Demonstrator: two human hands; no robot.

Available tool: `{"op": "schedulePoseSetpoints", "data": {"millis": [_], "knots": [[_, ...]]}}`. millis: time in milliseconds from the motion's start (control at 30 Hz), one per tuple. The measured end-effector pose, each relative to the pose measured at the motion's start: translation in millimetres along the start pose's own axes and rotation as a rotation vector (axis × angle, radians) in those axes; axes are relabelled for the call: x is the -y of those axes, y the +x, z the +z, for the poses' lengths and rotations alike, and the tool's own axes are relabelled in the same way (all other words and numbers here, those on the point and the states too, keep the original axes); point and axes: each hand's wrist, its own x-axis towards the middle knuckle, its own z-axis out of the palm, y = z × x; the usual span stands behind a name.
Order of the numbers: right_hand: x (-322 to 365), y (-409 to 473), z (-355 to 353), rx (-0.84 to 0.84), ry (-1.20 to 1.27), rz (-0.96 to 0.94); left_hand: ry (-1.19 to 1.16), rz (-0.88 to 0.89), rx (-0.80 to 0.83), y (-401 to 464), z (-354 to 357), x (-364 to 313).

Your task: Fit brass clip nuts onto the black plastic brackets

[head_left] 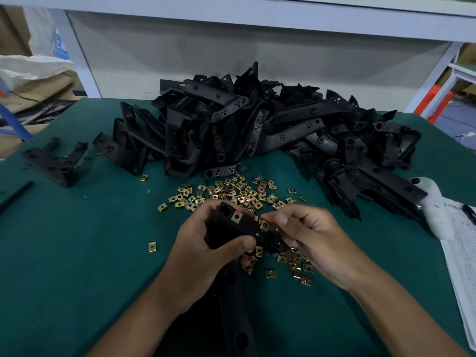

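My left hand (203, 249) grips a black plastic bracket (238, 234) above the green table, thumb over its near face. One brass clip nut (236, 217) sits on the bracket's upper edge. My right hand (313, 238) pinches a second brass clip nut (264, 224) against the bracket's right side. The bracket's long arm (235, 305) runs down toward me between my forearms. Several loose clip nuts (231, 193) lie scattered just beyond my hands, and more clip nuts (293, 264) lie under my right hand.
A big pile of black brackets (257, 124) fills the back of the green table (77, 253). A few separate brackets (58, 161) lie at the left. A white glove (435, 202) and printed papers (461, 258) lie at the right edge.
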Motion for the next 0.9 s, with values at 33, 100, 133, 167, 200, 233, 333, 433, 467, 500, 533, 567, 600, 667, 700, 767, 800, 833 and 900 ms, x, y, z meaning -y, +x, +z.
{"op": "schedulePoseSetpoints", "data": {"millis": [33, 100, 133, 167, 200, 233, 333, 433, 467, 500, 533, 567, 600, 667, 700, 767, 800, 833, 900], "knots": [[1, 0, 1, 0.010, -0.005, -0.006, 0.003, 0.002, 0.002, 0, 0, 0], [3, -1, 2, 0.028, 0.004, -0.016, 0.013, 0.009, -0.007, 0, 0, 0], [3, -2, 2, 0.031, 0.009, -0.014, 0.023, 0.020, -0.021, 0, 0, 1], [4, -3, 2, 0.035, 0.007, -0.005, 0.042, 0.036, -0.043, 0, 1, 1], [5, -3, 2, 0.040, -0.003, 0.005, 0.061, 0.052, -0.070, 0, 2, 1], [5, -4, 3, 0.045, -0.010, 0.012, 0.073, 0.068, -0.099, 0, 3, 1], [4, -5, 8, 0.033, -0.031, -0.010, 0.077, 0.094, -0.176, -1, 5, 1], [4, -5, 11, 0.021, -0.040, -0.045, 0.092, 0.106, -0.156, -1, 5, 1], [3, -5, 11, 0.020, -0.036, -0.059, 0.104, 0.110, -0.149, -2, 6, 2], [3, -5, 10, 0.014, -0.038, -0.078, 0.117, 0.111, -0.149, -2, 6, 2], [2, -4, 10, 0.001, -0.048, -0.100, 0.132, 0.111, -0.150, -2, 6, 2], [2, -5, 9, -0.022, -0.077, -0.124, 0.152, 0.116, -0.146, -3, 6, 1], [2, -5, 8, -0.055, -0.132, -0.153, 0.183, 0.126, -0.139, -3, 5, -1], [4, -7, 6, -0.140, -0.294, -0.214, 0.268, 0.143, -0.122, -4, 3, -7], [7, -8, 5, -0.177, -0.374, -0.239, 0.301, 0.146, -0.118, -5, 3, -10], [16, -11, 3, -0.200, -0.501, -0.302, 0.342, 0.157, -0.126, -8, 3, -15], [22, -14, 3, -0.203, -0.555, -0.351, 0.364, 0.170, -0.127, -9, 3, -18], [29, -18, 2, -0.201, -0.604, -0.400, 0.387, 0.185, -0.124, -10, 4, -21], [45, -31, -3, -0.212, -0.670, -0.461, 0.445, 0.224, -0.076, -10, 9, -29]]}}
